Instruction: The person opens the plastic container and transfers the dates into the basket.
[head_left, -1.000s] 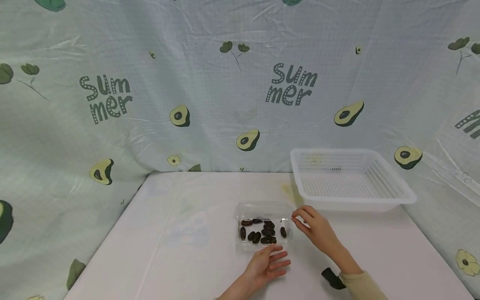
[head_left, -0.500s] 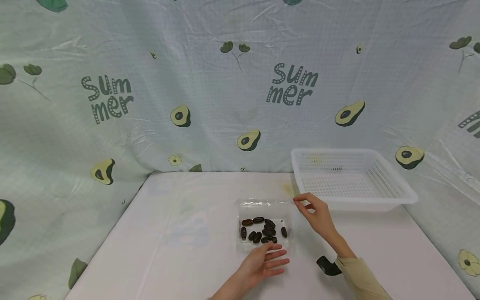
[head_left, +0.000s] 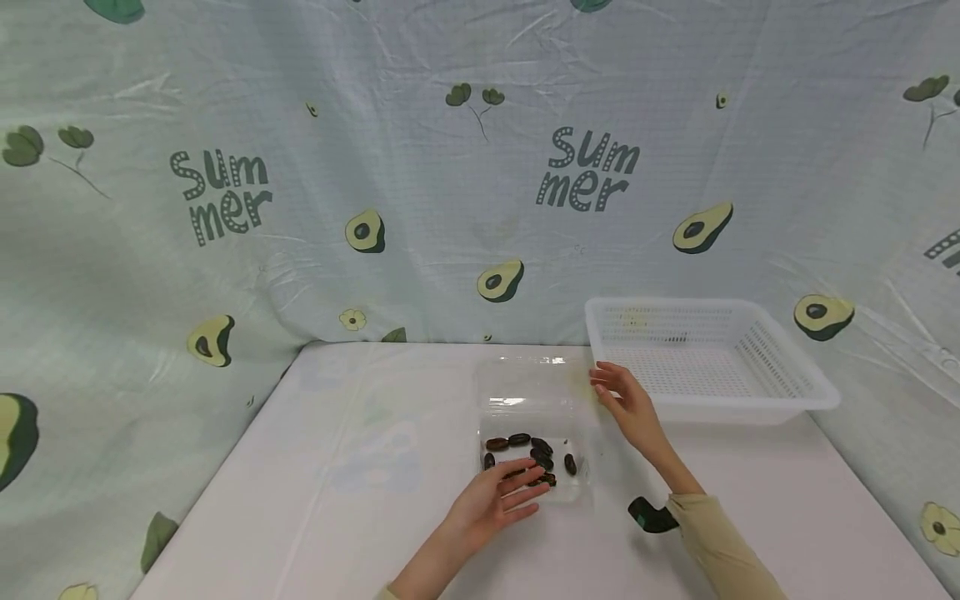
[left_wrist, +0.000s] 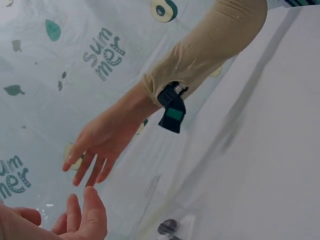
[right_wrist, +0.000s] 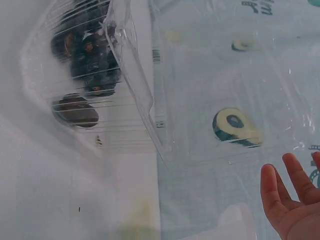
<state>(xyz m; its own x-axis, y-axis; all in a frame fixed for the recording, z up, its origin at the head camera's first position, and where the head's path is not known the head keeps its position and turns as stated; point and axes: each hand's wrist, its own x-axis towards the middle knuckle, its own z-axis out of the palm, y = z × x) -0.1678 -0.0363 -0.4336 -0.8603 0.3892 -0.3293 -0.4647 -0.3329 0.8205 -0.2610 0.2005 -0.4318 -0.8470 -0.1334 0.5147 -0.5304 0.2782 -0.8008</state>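
A clear plastic clamshell box (head_left: 572,492) lies on the white table with its lid (head_left: 527,385) swung up and back. Several dark brown dates (head_left: 519,439) are in its base; the right wrist view shows a lone date (right_wrist: 77,111) apart from a cluster. My left hand (head_left: 487,504) hovers at the box's front, fingers relaxed and spread, covering some dates in the head view. By the lid's right edge is my right hand (head_left: 628,411), its fingers loosely extended. In the right wrist view those fingertips (right_wrist: 268,172) sit just off the lid's corner, holding nothing.
A white perforated plastic basket (head_left: 712,408) stands at the back right, close behind the right hand. A printed curtain (head_left: 420,183) hangs along the table's back and sides. A small black device (head_left: 651,517) is fixed at the right sleeve's cuff.
The lid has swung up and back from low over the dates. My right hand has moved away with it and its pinch has loosened. My left hand has shifted left, over the box's front.
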